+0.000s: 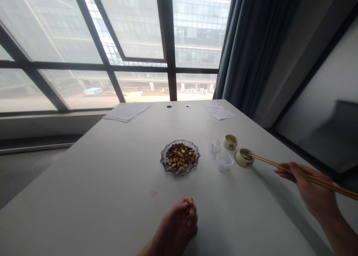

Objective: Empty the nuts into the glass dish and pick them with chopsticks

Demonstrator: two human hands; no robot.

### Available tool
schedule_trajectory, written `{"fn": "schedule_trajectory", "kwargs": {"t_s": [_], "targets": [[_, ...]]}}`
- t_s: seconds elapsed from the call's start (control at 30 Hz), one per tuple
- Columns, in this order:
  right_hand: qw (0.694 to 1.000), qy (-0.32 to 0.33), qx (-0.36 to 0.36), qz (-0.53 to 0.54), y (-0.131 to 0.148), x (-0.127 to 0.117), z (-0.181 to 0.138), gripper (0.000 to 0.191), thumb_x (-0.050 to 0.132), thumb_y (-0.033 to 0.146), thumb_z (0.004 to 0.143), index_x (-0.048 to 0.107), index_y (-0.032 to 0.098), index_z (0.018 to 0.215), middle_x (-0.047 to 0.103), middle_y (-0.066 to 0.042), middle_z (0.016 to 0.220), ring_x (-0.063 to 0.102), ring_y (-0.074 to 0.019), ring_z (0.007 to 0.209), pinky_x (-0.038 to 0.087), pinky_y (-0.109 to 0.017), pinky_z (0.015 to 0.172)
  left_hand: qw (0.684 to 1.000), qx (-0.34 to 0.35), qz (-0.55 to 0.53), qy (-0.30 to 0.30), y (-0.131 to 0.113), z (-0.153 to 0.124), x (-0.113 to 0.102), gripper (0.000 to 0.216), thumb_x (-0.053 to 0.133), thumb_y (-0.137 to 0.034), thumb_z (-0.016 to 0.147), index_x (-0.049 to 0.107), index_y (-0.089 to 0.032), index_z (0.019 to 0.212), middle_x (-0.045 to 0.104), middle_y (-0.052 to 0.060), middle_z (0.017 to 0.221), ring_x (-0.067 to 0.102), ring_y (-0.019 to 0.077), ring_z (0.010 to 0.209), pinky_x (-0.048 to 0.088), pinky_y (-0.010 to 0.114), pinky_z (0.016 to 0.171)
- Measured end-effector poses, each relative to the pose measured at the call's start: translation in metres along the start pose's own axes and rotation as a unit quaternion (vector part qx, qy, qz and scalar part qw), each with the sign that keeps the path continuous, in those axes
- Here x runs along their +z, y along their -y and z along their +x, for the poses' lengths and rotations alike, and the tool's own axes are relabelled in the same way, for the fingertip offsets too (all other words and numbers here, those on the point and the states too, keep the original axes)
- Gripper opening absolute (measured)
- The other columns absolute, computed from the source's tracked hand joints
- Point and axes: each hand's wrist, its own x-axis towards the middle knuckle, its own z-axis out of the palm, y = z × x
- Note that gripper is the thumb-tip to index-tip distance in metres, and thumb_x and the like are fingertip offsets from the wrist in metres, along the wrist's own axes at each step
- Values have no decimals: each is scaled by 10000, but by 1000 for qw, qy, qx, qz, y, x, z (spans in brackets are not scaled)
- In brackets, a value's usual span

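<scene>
The right hand (309, 190) at lower right pinches a pair of long wooden chopsticks (296, 172), tips over the nearer beige ceramic cup (244, 157) — their long axis running up-left. The left hand (179, 226) rests curled, empty, on the white desk (97, 196), just below the glass dish of nuts (180, 156).

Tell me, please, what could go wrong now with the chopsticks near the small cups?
1. The chopsticks in the right hand reach with their tips over the near ceramic cup; a push could tip or slide it.
2. The clear plastic cups stand close beside it and look light, so they might be knocked.
3. The left hand rests away from the glass dish of nuts, so nothing steadies it.
</scene>
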Motion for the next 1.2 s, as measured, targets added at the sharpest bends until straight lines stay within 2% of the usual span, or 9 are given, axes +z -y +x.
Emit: {"fn": "schedule_trajectory", "kwargs": {"t_s": [0.13, 0.3, 0.53, 0.67, 0.83, 1.0, 1.2], "targets": [[1000, 8, -13, -18, 3, 6, -6, 294, 838, 418, 759, 774, 151, 863, 769, -98, 778, 763, -244, 684, 649, -298, 736, 1000, -9, -4, -4, -1, -1, 3, 113, 721, -202, 835, 627, -161, 884, 560, -26, 728, 483, 71, 594, 300, 206, 585], [999, 10, -42, -19, 5, 12, -14, 193, 804, 363, 809, 762, 206, 914, 773, -60, 792, 763, -228, 704, 640, -287, 745, 1000, -4, -2, -9, 0, -4, 4, 91, 720, -186, 833, 640, -155, 866, 564, -24, 721, 468, 68, 583, 300, 205, 581], [998, -1, -36, 50, -9, 20, -15, 277, 880, 352, 719, 768, 135, 851, 782, -96, 806, 776, -231, 717, 655, -287, 757, 1000, -7, -5, -8, 0, -3, 3, 78, 715, -188, 838, 655, -156, 874, 570, -23, 724, 474, 72, 591, 308, 206, 586], [994, -2, 4, 112, -9, 23, -13, 303, 905, 347, 684, 766, 130, 845, 783, -79, 797, 779, -204, 729, 642, -230, 775, 1000, -6, -6, -11, 1, -2, 1, 93, 730, -189, 827, 652, -160, 871, 574, -24, 729, 485, 74, 595, 310, 208, 588], [987, -7, 27, 155, -5, 23, -12, 368, 845, 452, 749, 759, 105, 836, 780, -107, 803, 785, -226, 762, 639, -219, 769, 1000, -10, -7, -12, -1, -1, 0, 118, 753, -189, 803, 655, -154, 858, 574, -20, 723, 486, 74, 592, 310, 206, 586], [989, -17, 16, 146, -5, 24, -15, 353, 815, 448, 786, 742, 104, 818, 773, -119, 755, 782, -234, 712, 651, -240, 711, 1000, -11, -8, -14, -1, -2, 3, 122, 760, -191, 799, 661, -151, 857, 575, -18, 722, 478, 71, 580, 307, 203, 578], [993, 14, -2, 116, -5, 25, -20, 334, 756, 442, 850, 743, 108, 858, 777, -133, 774, 782, -236, 719, 653, -259, 714, 1000, -9, -15, -11, 0, -3, 4, 116, 762, -181, 799, 672, -155, 868, 582, -20, 721, 488, 73, 587, 314, 205, 582]]}}
